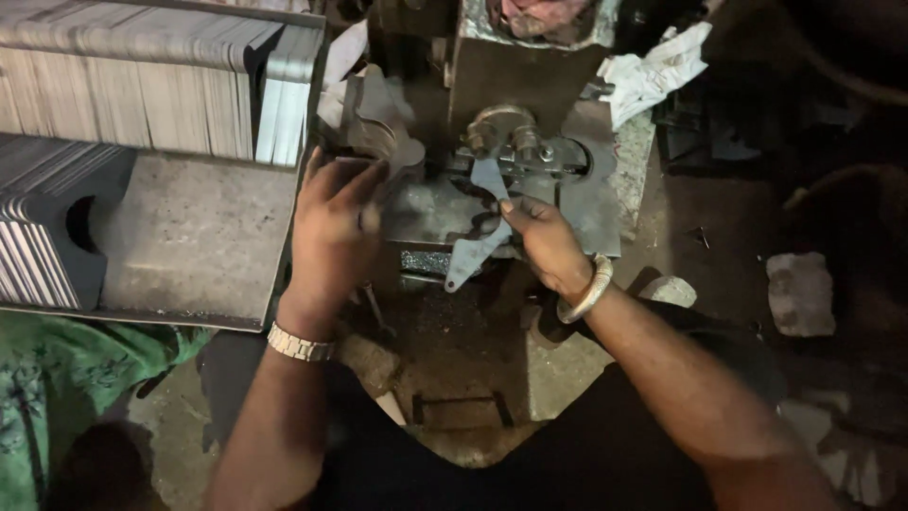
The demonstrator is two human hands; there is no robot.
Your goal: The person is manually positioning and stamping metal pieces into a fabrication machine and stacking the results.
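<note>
My right hand [547,241] pinches a flat, elongated sheet-metal blank [476,248] between thumb and fingers, its upper end lying on the press die plate [577,203] just below the round punch guide [501,128], its lower end hanging past the plate's near edge. My left hand [333,227] has its grip curled around another cut metal piece [383,128] at the plate's left edge; I cannot tell how tightly. Stacked metal blanks [142,85] fill the tray [189,237] to the left, and a crumpled white rag [653,71] lies at the far right.
</note>
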